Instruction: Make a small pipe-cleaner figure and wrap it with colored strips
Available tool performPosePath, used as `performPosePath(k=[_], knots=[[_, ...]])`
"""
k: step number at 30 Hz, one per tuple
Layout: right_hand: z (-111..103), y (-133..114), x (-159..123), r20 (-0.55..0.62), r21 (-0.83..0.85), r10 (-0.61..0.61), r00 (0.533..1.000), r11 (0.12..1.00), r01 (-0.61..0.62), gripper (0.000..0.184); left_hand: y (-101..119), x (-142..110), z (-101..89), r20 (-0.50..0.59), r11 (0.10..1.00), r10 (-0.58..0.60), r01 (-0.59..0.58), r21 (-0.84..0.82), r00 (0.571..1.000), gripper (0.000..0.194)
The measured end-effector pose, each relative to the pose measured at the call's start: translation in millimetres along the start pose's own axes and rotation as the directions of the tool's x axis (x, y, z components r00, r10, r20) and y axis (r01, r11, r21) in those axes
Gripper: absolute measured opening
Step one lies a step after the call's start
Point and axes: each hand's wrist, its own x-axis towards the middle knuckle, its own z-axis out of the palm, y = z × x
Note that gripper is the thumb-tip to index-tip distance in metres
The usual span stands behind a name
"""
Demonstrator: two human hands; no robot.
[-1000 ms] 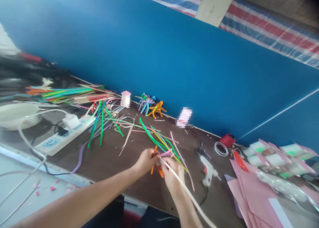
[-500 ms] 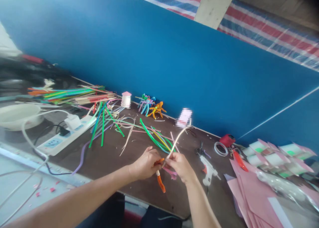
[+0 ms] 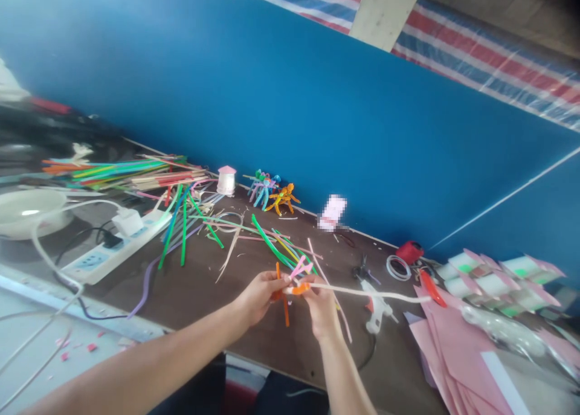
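Observation:
My left hand (image 3: 263,297) is closed on an orange pipe cleaner (image 3: 286,312), part of a small twisted figure with orange and pink ends. The figure's pink piece (image 3: 301,267) sticks up between my hands. My right hand (image 3: 322,309) pinches a long white pipe cleaner (image 3: 376,293) where it meets the figure's orange part. Its free length stretches out to the right, passing over the glue gun (image 3: 379,309). My fingers hide how the pieces are joined.
Loose green pipe cleaners (image 3: 269,243) lie beyond my hands, near finished orange (image 3: 284,199) and blue (image 3: 263,191) figures. A power strip (image 3: 118,246) and white bowl (image 3: 31,212) stand left. Pink sheets (image 3: 446,354) and a red-handled tool (image 3: 432,289) lie right.
The white pipe cleaner has swung from pointing away from me to pointing right. The pink piece has turned from below my hands to above them, and the orange ends have shifted too.

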Motion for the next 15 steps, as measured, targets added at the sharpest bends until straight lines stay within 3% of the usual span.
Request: performPosePath(k=[5, 7, 11, 15], knots=[[3, -3, -3, 0.117, -0.054, -0.112, 0.987, 0.991, 0.119, 0.018, 2, -1, 2.0, 0.028, 0.993, 0.044, -0.047, 0.105, 0.999, 0.028], [2, -1, -4, 0.113, -0.129, -0.166, 0.980, 0.975, 0.180, 0.018, 2, -3, 3.4, 0.033, 0.986, 0.072, -0.077, 0.150, 0.997, 0.029], [1, 2, -6, 0.090, -0.418, -0.301, 0.949, 0.854, 0.310, 0.015, -2, -3, 3.8, 0.007, 0.966, 0.140, -0.138, 0.217, 0.990, 0.028], [0, -1, -11, 0.154, -0.568, -0.318, 0.936, 0.746, 0.347, 0.013, -12, 5, -4.2, -0.066, 0.880, 0.278, -0.227, 0.417, 0.958, 0.023]])
